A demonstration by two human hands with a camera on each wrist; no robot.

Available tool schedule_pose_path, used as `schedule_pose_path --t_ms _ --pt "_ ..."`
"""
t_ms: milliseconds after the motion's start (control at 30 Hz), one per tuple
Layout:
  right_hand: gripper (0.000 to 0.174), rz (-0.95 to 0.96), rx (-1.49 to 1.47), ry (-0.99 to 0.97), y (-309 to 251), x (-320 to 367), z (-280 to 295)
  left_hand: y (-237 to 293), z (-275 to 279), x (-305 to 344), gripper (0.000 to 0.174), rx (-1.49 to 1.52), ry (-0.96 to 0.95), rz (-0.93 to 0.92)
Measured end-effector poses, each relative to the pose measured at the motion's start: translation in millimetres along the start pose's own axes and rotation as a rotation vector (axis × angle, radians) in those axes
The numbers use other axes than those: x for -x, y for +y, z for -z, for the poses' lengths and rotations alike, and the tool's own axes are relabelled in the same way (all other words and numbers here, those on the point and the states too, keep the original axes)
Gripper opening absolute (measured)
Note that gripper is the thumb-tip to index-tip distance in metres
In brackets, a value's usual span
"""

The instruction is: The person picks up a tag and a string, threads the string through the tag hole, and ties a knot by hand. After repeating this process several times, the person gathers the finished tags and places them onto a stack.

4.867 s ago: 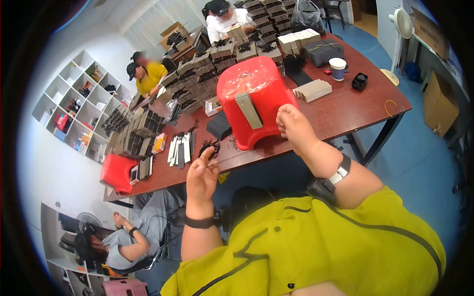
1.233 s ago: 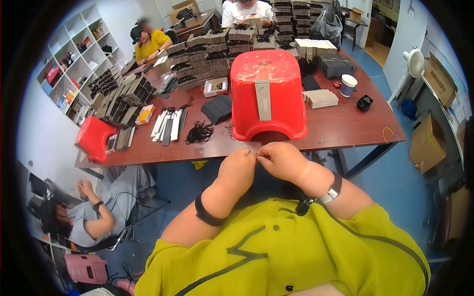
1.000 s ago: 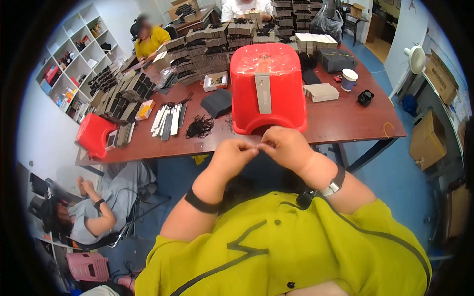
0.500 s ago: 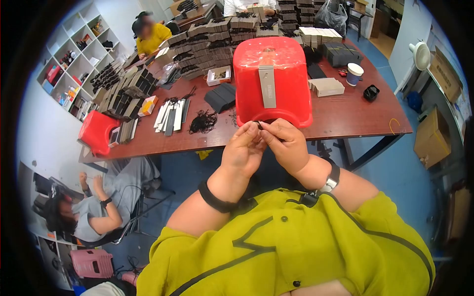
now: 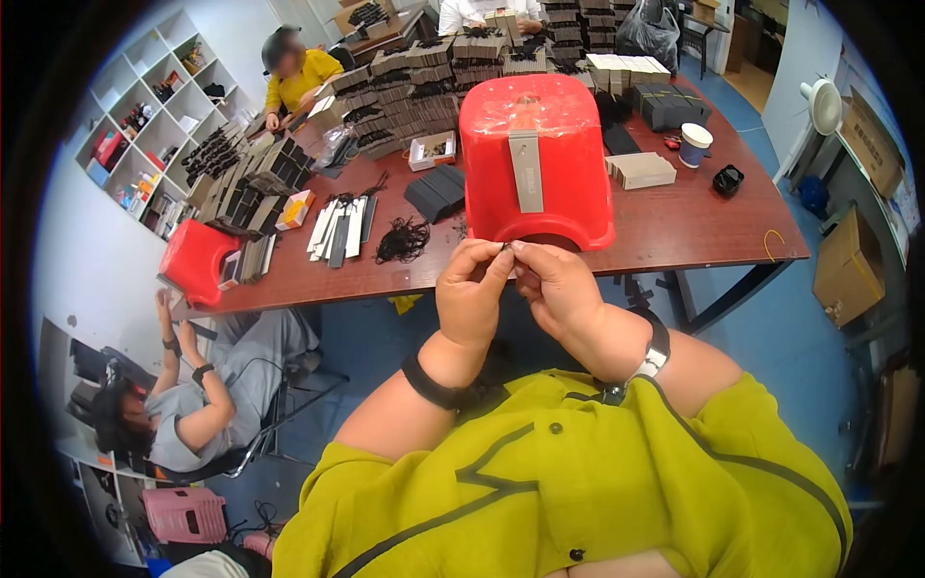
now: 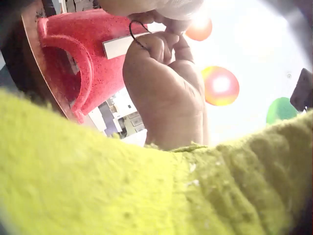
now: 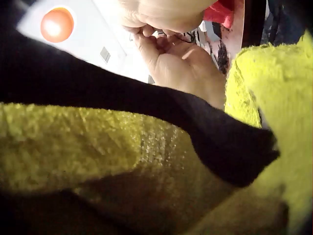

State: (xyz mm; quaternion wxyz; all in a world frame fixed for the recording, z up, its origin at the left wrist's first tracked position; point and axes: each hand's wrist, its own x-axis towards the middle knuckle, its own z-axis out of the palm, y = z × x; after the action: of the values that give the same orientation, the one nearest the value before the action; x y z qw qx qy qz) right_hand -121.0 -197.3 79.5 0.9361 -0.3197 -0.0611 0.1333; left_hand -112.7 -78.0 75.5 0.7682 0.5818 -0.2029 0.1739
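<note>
Just in front of the table edge, my left hand (image 5: 469,294) and right hand (image 5: 567,301) meet fingertip to fingertip. Thumb and fingers of each pinch a thin black cord (image 6: 131,32), which bends in a small loop out of the fingers in the left wrist view. Most of the cord is hidden behind the fingers. Right beyond the hands stands a red plastic stool (image 5: 583,169) with clear film over its top. A grey card strip (image 5: 526,171) lies against the stool's near side.
A tangle of black cords (image 5: 402,240) and fanned white and dark strips (image 5: 337,231) lie left of the stool. Stacked grey cards (image 5: 405,101) line the back. A paper cup (image 5: 694,144) stands at the right. Another person (image 5: 207,409) sits at the lower left.
Several seconds ago the hands were apart with the cord stretched between them; now their fingertips meet. Over the last half second, the left hand has turned and its fingers have bent more.
</note>
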Motion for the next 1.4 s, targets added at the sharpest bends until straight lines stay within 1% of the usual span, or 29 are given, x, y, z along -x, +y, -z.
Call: schedule_pose_path --t_ms 67,100,133,167,200,233,267,300,367,433,467,500,533,567,600,633,667,700,733,767,833,867,933,1067,1100,1167,1300,1367,1400 --pt "0.014 0.097 0.287 0.114 -5 5 -6 9 5 -2 0.003 -0.022 -0.045 0.001" --pt "0.014 0.095 0.287 0.113 -6 6 -5 17 11 -5 0.002 -0.032 -0.126 0.178" --pt "0.011 0.313 0.579 0.087 -8 8 -3 23 14 -8 0.002 -0.043 -0.206 0.355" --pt "0.01 0.533 0.87 0.055 -10 9 -1 29 16 -9 0.002 -0.043 -0.203 0.354" --pt "0.01 0.533 0.871 0.051 -15 13 -3 33 18 -11 0.002 -0.053 -0.254 0.429" --pt "0.009 0.635 1.034 0.007 -22 21 -9 39 18 -11 0.002 -0.064 -0.304 0.505" --pt "0.01 0.736 1.196 -0.041 -26 26 -12 46 17 -10 0.002 -0.064 -0.296 0.505" --pt "0.01 0.732 1.195 -0.049 -30 25 -11 55 15 -10 0.003 -0.025 -0.324 0.52" --pt "0.01 1.07 1.285 -0.293 -36 21 -10 60 16 -7 0.003 0.01 -0.346 0.534" --pt "0.011 1.051 1.24 -0.306 -39 23 -12 59 14 -3 0.007 0.146 -0.346 0.477" --pt "0.011 1.03 1.201 -0.313 -40 24 -14 57 13 -2 0.007 0.146 -0.342 0.477" --pt "0.011 1.028 1.2 -0.316 -39 24 -15 53 12 -1 0.011 0.021 -0.334 0.201" --pt "0.011 0.916 1.15 -0.293 -39 25 -16 51 12 0 0.015 -0.102 -0.322 -0.074" --pt "0.011 0.806 1.099 -0.267 -38 26 -16 52 14 -1 0.015 -0.102 -0.321 -0.071" --pt "0.011 0.804 1.098 -0.265 -40 25 -17 55 17 -3 0.017 -0.288 -0.365 -0.308" --pt "0.011 0.702 1.056 -0.336 -43 23 -17 59 19 -5 0.019 -0.473 -0.403 -0.545" --pt "0.011 0.598 1.011 -0.404 -47 21 -18 61 21 -8 0.019 -0.472 -0.404 -0.54" --pt "0.011 0.593 1.011 -0.401 -52 21 -18 63 22 -10 0.019 -0.486 -0.462 -0.565" --pt "0.01 0.462 1.019 -0.447 -58 21 -19 65 23 -11 0.018 -0.5 -0.518 -0.59" --pt "0.01 0.331 1.025 -0.491 -63 21 -20 66 23 -10 0.018 -0.498 -0.515 -0.584" --pt "0.011 0.267 1.057 -0.521 -70 20 -21 68 22 -9 0.019 -0.401 -0.602 -0.383" --pt "0.011 0.207 1.089 -0.551 -73 20 -22 68 22 -9 0.019 -0.399 -0.601 -0.379" --pt "0.011 0.173 1.125 -0.554 -79 21 -24 69 18 -9 0.022 -0.387 -0.64 -0.299" --pt "0.011 0.1 1.174 -0.549 -80 22 -23 70 18 -9 0.023 -0.417 -0.661 -0.312" --pt "0.011 0.1 1.174 -0.548 -80 22 -23 70 19 -9 0.023 -0.433 -0.671 -0.359" --pt "0.01 -0.051 1.158 -0.469 -80 21 -23 70 20 -10 0.024 -0.451 -0.681 -0.406" --pt "0.009 -0.08 1.155 -0.433 -75 19 -22 73 22 -12 0.018 -0.568 -0.68 -0.391" --pt "0.008 0.166 1.129 -0.329 -65 17 -19 69 23 -13 0.016 -0.614 -0.651 -0.367" --pt "0.008 0.164 1.13 -0.333 -60 17 -19 63 25 -12 0.011 -0.555 -0.555 -0.177"
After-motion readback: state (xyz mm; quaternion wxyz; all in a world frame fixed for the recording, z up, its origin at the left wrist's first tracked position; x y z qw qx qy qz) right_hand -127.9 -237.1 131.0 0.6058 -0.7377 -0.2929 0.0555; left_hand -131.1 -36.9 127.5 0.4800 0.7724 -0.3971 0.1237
